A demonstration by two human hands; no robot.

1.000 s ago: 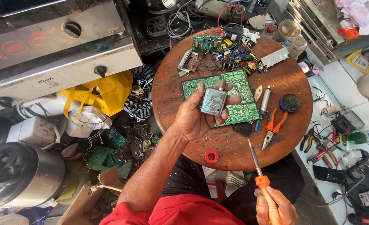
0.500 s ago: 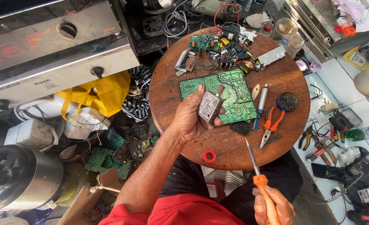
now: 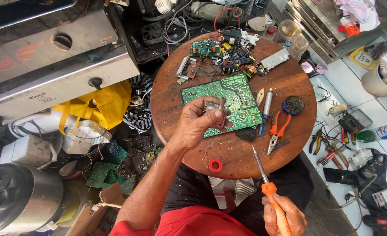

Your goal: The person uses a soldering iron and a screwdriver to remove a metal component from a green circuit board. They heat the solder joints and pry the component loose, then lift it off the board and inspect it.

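The left hand has turned the small grey metal component edge-on since a moment ago, fingers pinched around it above the green rectangular circuit board on the round wooden table. The right hand grips an orange-handled soldering iron, tip raised over the table's near edge.

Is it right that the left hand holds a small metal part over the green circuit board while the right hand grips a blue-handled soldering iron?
Not quite. In the head view the soldering iron in the right hand has an orange handle, not blue. The left hand does hold a small metal part over the green circuit board.
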